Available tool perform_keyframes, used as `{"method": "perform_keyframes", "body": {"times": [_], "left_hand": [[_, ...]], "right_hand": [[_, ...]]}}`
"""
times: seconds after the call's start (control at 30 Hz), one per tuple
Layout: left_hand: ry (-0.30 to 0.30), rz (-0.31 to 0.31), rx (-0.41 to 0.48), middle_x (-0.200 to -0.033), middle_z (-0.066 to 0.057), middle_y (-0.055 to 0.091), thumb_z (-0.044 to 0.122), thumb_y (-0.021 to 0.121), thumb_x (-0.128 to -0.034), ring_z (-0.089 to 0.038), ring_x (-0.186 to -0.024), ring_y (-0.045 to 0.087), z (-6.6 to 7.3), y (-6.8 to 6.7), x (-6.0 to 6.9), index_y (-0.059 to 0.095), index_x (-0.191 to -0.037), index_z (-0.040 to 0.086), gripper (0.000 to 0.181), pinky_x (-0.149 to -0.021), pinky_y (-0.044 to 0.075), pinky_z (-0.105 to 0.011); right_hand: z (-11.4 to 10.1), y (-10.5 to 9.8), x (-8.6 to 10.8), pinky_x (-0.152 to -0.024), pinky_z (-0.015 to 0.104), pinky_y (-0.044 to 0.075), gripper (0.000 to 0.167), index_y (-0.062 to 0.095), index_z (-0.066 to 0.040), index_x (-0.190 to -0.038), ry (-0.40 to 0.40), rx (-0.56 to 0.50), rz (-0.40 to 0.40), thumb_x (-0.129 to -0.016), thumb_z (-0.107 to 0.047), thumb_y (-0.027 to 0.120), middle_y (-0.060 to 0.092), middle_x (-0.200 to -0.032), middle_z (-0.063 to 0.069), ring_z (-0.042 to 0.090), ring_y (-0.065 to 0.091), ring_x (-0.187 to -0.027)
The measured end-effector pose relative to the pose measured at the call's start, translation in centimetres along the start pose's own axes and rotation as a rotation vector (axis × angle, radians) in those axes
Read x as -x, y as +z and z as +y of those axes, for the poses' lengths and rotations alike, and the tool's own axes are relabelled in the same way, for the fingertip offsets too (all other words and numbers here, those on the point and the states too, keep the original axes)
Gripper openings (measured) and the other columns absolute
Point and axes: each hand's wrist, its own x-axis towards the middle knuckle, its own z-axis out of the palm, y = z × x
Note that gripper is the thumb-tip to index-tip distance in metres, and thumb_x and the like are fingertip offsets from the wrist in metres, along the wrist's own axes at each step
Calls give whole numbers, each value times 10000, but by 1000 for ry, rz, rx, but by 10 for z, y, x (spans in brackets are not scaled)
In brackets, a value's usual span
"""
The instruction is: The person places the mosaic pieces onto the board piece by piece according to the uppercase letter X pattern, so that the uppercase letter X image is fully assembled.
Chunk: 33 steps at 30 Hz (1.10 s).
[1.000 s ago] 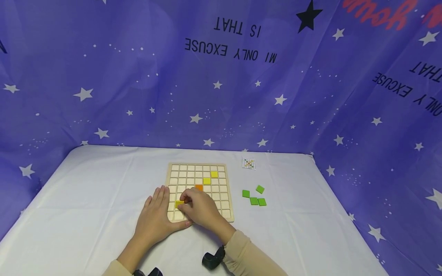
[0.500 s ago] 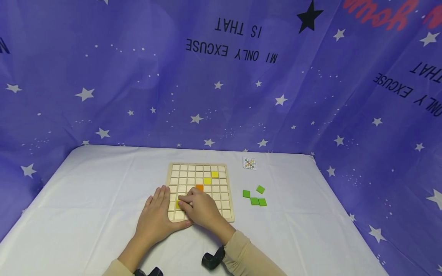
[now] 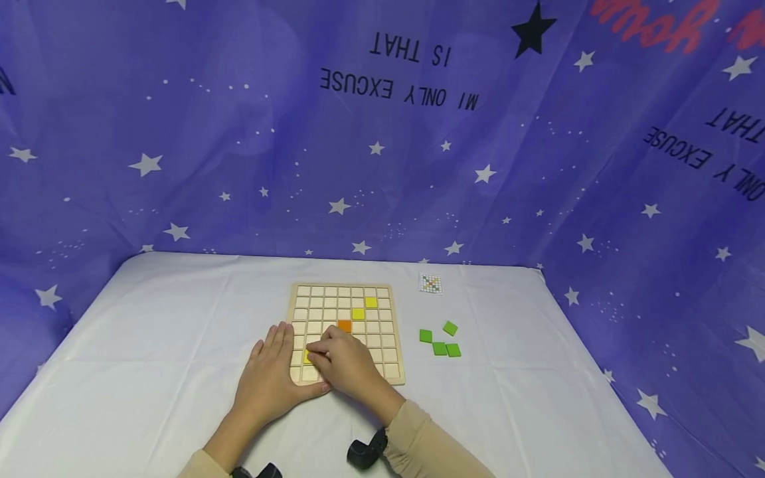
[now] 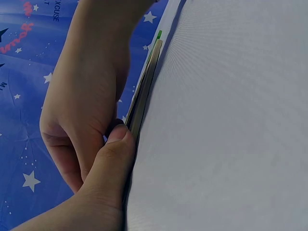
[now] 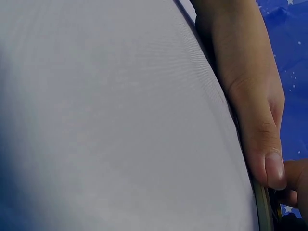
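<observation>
A square wooden grid board (image 3: 382,342) lies on the white table. My left hand (image 3: 265,378) steadies it, straight fingers along the left side and thumb against the front edge. In the left wrist view that thumb (image 4: 113,149) touches the board's rim. My right hand (image 3: 352,365) is over the board's lower left, thumb and index finger pinching a yellow tile (image 3: 307,357) at one cell; the fingers cover most of it. Two more yellow tiles (image 3: 358,314) and an orange tile (image 3: 344,326) sit in cells along a diagonal. Other cells near the right hand are hidden.
Several loose green tiles (image 3: 439,348) lie right of the board. Behind them is a small printed card (image 3: 430,283) with a coloured grid pattern. A purple star-printed curtain (image 3: 382,146) rises behind the table. Each wrist carries a black device (image 3: 366,453).
My right thumb and index finger have shifted slightly left over the yellow tile, covering more of it. The left hand, board and green tiles stay put.
</observation>
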Motion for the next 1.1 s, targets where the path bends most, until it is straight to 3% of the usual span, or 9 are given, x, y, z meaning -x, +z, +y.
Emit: {"method": "perform_keyframes", "body": {"times": [0.3, 0.43, 0.67, 0.8, 0.9, 0.97, 1.1], "left_hand": [[1, 7, 0, -1589, -277, 282, 949, 553, -611, -434, -1488, 260, 0, 0, 1, 275, -1508, -112, 1417, -1200, 225, -589], [-9, 0, 11, -1591, -279, 273, 945, 557, -613, -436, -1493, 246, 2, 0, 1, 255, -1514, -111, 1420, -1208, 204, -589], [-26, -12, 22, -1599, -273, 260, 943, 572, -601, -425, -1502, 229, 2, 0, 0, 240, -1524, -100, 1432, -1220, 188, -576], [-26, -15, 27, -1603, -271, 253, 946, 571, -597, -423, -1504, 224, 2, 0, 0, 235, -1528, -95, 1436, -1222, 183, -574], [-28, -17, 30, -1604, -271, 250, 941, 578, -598, -424, -1504, 223, 3, -1, 0, 235, -1528, -95, 1434, -1222, 181, -575], [-30, -18, 31, -1605, -270, 248, 938, 582, -599, -424, -1504, 222, 3, -2, 0, 235, -1528, -95, 1431, -1222, 180, -576], [-32, -20, 30, -1608, -266, 242, 940, 577, -601, -422, -1506, 218, 3, -1, 0, 231, -1530, -92, 1431, -1223, 177, -576]], "right_hand": [[3, -10, 6, -600, 99, 400, 248, 770, -239, -1128, -42, 45, -30, -939, -366, 671, 599, -944, -132, -39, 476, -735], [15, -22, 13, -633, 131, 437, 280, 724, -250, -1188, -10, 42, 1, -957, -379, 634, 590, -924, -136, -15, 498, -753], [72, -50, 32, -629, 206, 436, 323, 679, -220, -1242, 187, 14, 84, -936, -322, 669, 592, -907, -118, 54, 519, -781], [108, -68, 45, -702, 302, 503, 424, 638, -198, -1317, 352, 97, 91, -915, -320, 693, 651, -1066, -29, 148, 577, -913], [129, -79, 54, -790, 400, 532, 517, 602, -166, -1371, 462, 189, 50, -902, -355, 706, 645, -1204, 49, 247, 575, -1036], [137, -85, 59, -826, 441, 528, 537, 609, -139, -1364, 503, 226, 23, -895, -377, 714, 632, -1248, 81, 292, 556, -1079], [146, -90, 65, -811, 450, 523, 453, 691, -119, -1247, 511, 225, 21, -882, -385, 735, 654, -1181, 77, 291, 550, -1045]]}}
